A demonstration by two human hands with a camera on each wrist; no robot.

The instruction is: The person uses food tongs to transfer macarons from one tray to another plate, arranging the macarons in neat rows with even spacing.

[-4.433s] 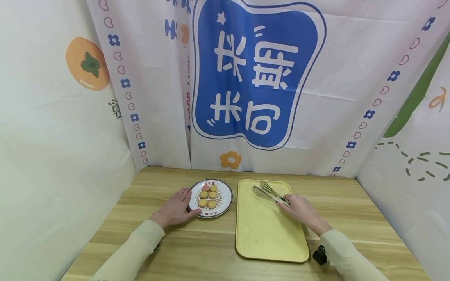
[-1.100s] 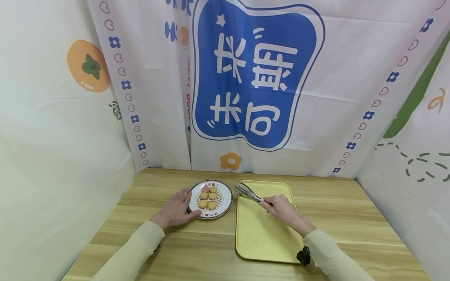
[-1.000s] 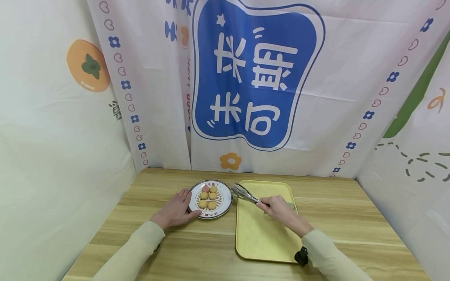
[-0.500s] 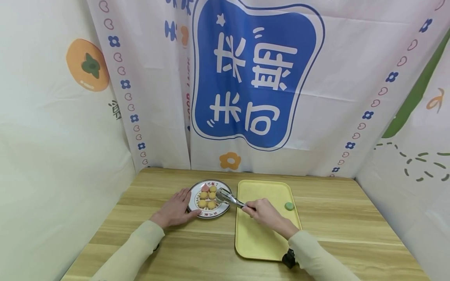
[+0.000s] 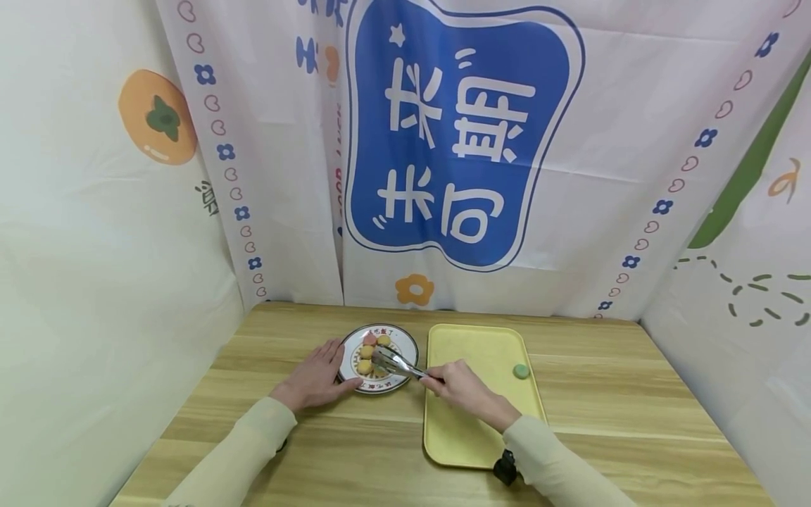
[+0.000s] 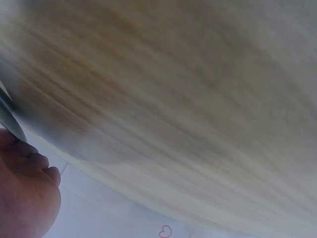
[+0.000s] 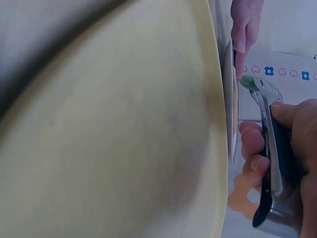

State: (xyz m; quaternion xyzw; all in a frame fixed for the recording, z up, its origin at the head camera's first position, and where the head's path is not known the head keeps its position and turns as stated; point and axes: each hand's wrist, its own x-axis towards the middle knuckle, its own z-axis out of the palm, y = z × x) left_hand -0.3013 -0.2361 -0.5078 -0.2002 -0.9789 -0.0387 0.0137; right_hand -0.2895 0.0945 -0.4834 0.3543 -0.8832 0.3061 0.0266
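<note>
My left hand (image 5: 317, 377) lies with straight fingers at the left edge of a white plate (image 5: 402, 338), its thumb at the near rim. Small round yellow cookies (image 5: 364, 367) and one pink cookie (image 5: 370, 339) sit on the plate. My right hand (image 5: 465, 389) grips metal serving tongs (image 5: 395, 362), whose heads are over the plate's middle and hide some cookies. In the right wrist view, a green piece (image 7: 249, 83) shows at the tips of the tongs; whether they pinch it I cannot tell.
Right of the plate lies a yellow tray (image 5: 478, 338) with one green cookie (image 5: 521, 371) near its right edge. Both stand on a wooden table (image 5: 342, 451). A printed cloth (image 5: 298, 141) hangs behind the table, with more cloth along both sides.
My right hand has carried the tongs leftward from above the tray to the cookies on the plate. The green cookie on the tray has come into view. My left hand has stayed put.
</note>
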